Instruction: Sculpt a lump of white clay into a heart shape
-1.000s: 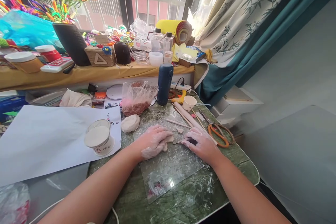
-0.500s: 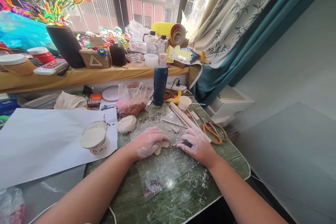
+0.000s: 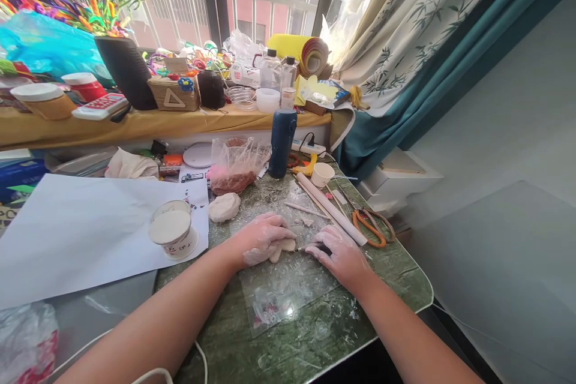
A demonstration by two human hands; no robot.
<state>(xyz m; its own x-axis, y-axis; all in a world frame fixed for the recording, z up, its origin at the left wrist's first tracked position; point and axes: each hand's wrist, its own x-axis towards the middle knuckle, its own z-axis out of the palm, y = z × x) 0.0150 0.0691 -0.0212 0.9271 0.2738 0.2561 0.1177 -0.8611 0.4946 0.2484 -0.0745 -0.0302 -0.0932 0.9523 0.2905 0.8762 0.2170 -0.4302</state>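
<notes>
My left hand (image 3: 264, 240), dusted with white powder, curls over a small pale clay piece (image 3: 285, 246) on a clear plastic sheet (image 3: 288, 291). Part of that piece is hidden under the fingers. My right hand (image 3: 339, 254), also powdery, is closed around a thin tool (image 3: 301, 249) whose narrow tip points at the clay; most of the tool is covered by the hand. Just beyond the hands lie a thin pale stick (image 3: 306, 210) and a small clay scrap (image 3: 307, 222). A larger lump of white clay (image 3: 224, 207) sits farther back on the left.
A pale rolling pin (image 3: 335, 210) and orange-handled scissors (image 3: 369, 228) lie right. Behind stand a blue bottle (image 3: 282, 144), a paper cup (image 3: 323, 174) and a bag of reddish material (image 3: 236, 174). Stacked paper cups (image 3: 171, 231) stand on white paper (image 3: 99, 240) at left.
The whole view has shifted slightly, so everything appears a little farther right. My hands keep nearly the same pose over the clay piece.
</notes>
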